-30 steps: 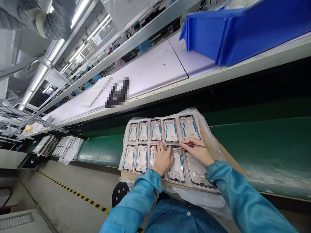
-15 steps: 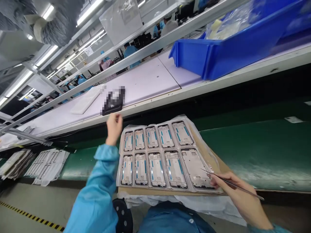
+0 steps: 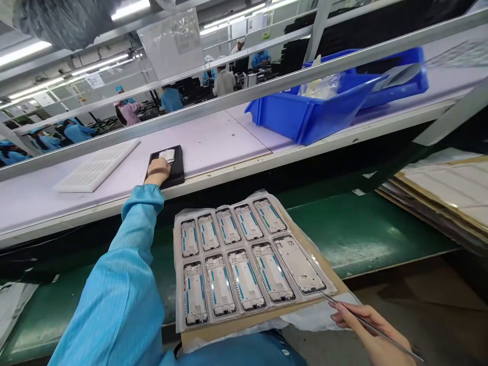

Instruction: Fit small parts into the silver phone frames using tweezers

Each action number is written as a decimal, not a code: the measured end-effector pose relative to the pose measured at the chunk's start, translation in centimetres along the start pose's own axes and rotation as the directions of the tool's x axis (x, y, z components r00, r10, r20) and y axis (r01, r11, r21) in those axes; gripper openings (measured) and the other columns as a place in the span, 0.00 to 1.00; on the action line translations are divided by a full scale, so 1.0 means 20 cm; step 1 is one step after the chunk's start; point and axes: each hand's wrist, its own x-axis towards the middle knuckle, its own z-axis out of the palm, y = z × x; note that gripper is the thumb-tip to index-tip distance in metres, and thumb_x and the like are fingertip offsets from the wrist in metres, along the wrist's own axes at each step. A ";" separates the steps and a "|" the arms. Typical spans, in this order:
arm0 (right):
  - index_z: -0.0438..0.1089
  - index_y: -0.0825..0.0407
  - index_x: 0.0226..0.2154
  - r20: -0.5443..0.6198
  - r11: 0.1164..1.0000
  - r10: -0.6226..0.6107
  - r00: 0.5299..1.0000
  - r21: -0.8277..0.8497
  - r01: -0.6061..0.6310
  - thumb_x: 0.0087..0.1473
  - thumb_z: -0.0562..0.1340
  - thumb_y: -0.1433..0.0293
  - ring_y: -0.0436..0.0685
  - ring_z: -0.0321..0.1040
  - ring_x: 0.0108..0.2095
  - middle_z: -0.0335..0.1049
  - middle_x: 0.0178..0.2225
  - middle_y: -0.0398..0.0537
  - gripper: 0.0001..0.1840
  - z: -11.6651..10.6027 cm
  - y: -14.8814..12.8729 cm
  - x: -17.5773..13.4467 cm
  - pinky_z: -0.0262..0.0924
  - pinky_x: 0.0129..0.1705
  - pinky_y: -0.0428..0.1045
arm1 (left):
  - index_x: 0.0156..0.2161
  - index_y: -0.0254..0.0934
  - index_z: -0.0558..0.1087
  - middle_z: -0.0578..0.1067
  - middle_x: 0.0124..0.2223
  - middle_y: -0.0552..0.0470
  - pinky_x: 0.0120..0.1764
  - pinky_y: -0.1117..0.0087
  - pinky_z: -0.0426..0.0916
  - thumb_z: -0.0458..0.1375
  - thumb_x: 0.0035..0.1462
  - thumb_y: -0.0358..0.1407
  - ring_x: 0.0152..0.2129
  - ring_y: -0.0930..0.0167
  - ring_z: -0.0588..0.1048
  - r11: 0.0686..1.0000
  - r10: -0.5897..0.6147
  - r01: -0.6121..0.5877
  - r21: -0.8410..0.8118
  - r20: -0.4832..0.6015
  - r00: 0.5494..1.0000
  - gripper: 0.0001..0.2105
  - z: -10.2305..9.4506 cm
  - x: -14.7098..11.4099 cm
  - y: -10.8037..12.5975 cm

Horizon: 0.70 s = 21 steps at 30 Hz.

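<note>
On the shelf, my left hand reaches over a black tray, its fingers curled down beside a small stack of white pieces. Its fingertips are partly hidden, so what they pinch, if anything, cannot be made out. My right hand is closed on metal tweezers, whose tips point at the lower right corner of a clear plastic tray. That plastic tray holds several phone frames in two rows. Most carry blue strips; the frame at the near right shows none.
Cardboard lies under the plastic tray, above my lap. Blue bins and a white slotted panel stand on the shelf. Stacked sheets lie at right on the green bench. People work in the background.
My left hand has moved up and forward from the shelf edge onto the black tray. My right hand with the tweezers has drawn back towards me, off the near right frame. The view has turned.
</note>
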 end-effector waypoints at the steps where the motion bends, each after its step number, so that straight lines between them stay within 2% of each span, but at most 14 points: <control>1: 0.81 0.49 0.23 -0.003 1.000 0.006 1.000 -0.013 -0.006 0.31 0.75 0.49 0.63 0.75 0.24 0.76 0.22 0.51 0.21 0.02 -0.01 -0.02 0.75 0.25 0.50 | 0.31 0.33 0.71 0.74 0.34 0.41 0.44 0.59 0.66 0.63 0.56 0.36 0.37 0.59 0.72 0.999 -0.007 0.006 0.034 0.008 1.000 0.08 0.01 0.03 -0.01; 4: 0.81 0.50 0.23 0.035 0.999 0.037 0.999 -0.020 -0.037 0.32 0.75 0.49 0.63 0.75 0.24 0.77 0.23 0.52 0.21 0.06 -0.02 -0.05 0.75 0.26 0.50 | 0.26 0.36 0.68 0.71 0.28 0.42 0.43 0.60 0.64 0.62 0.51 0.30 0.38 0.56 0.70 0.995 0.008 -0.011 0.100 0.025 1.000 0.07 0.01 0.11 -0.02; 6: 0.81 0.50 0.22 0.063 0.999 0.045 0.997 -0.016 -0.044 0.32 0.76 0.50 0.64 0.75 0.24 0.77 0.22 0.53 0.21 0.10 -0.03 -0.07 0.75 0.26 0.50 | 0.25 0.37 0.68 0.70 0.26 0.45 0.42 0.63 0.64 0.61 0.50 0.28 0.36 0.59 0.70 0.994 0.054 -0.056 0.096 0.018 0.998 0.07 -0.02 0.15 -0.03; 8: 0.81 0.50 0.21 0.095 0.999 0.031 0.995 -0.012 -0.030 0.33 0.76 0.49 0.63 0.75 0.24 0.76 0.21 0.53 0.21 0.15 -0.04 -0.09 0.75 0.26 0.51 | 0.24 0.36 0.69 0.70 0.25 0.49 0.38 0.66 0.63 0.59 0.50 0.27 0.31 0.64 0.70 0.992 0.127 -0.127 -0.020 -0.011 0.992 0.06 -0.07 0.16 -0.06; 10: 0.80 0.49 0.20 0.117 1.000 0.008 0.993 -0.001 -0.008 0.33 0.75 0.48 0.63 0.73 0.21 0.75 0.19 0.52 0.22 0.21 -0.06 -0.11 0.74 0.23 0.52 | 0.26 0.35 0.70 0.71 0.25 0.51 0.34 0.68 0.62 0.58 0.50 0.27 0.26 0.69 0.68 0.941 0.173 -0.183 -0.284 -0.061 0.983 0.04 -0.11 0.14 -0.09; 12: 0.79 0.49 0.19 0.151 1.000 -0.021 0.988 0.010 0.020 0.33 0.75 0.46 0.62 0.72 0.19 0.73 0.17 0.51 0.23 0.29 -0.08 -0.15 0.73 0.21 0.52 | 0.30 0.33 0.73 0.74 0.27 0.52 0.32 0.70 0.62 0.60 0.50 0.28 0.23 0.73 0.67 0.771 0.159 -0.191 -0.607 -0.107 0.982 0.00 -0.15 0.05 -0.12; 15: 0.80 0.49 0.21 0.239 0.995 -0.102 0.966 0.043 0.095 0.38 0.74 0.47 0.61 0.72 0.17 0.73 0.16 0.49 0.22 0.42 -0.16 -0.20 0.72 0.19 0.50 | 0.36 0.34 0.76 0.74 0.30 0.52 0.31 0.72 0.64 0.68 0.48 0.34 0.25 0.75 0.68 0.346 0.130 -0.167 -0.923 -0.129 0.983 0.10 -0.13 -0.25 -0.13; 18: 0.78 0.50 0.22 0.339 0.973 -0.227 0.913 0.105 0.203 0.44 0.75 0.53 0.60 0.75 0.20 0.77 0.21 0.51 0.18 0.52 -0.34 -0.26 0.74 0.21 0.49 | 0.31 0.36 0.75 0.70 0.27 0.55 0.27 0.75 0.64 0.75 0.45 0.43 0.24 0.76 0.66 -0.030 0.192 -0.041 -0.999 -0.046 0.980 0.17 -0.06 -0.66 -0.10; 21: 0.79 0.49 0.26 0.402 0.903 -0.430 0.808 0.218 0.371 0.49 0.76 0.62 0.61 0.79 0.26 0.81 0.30 0.53 0.10 0.61 -0.60 -0.32 0.78 0.27 0.50 | 0.27 0.37 0.72 0.63 0.23 0.58 0.23 0.78 0.60 0.76 0.46 0.44 0.21 0.78 0.61 -0.303 0.281 0.180 -0.936 0.093 0.955 0.18 0.01 -1.03 -0.07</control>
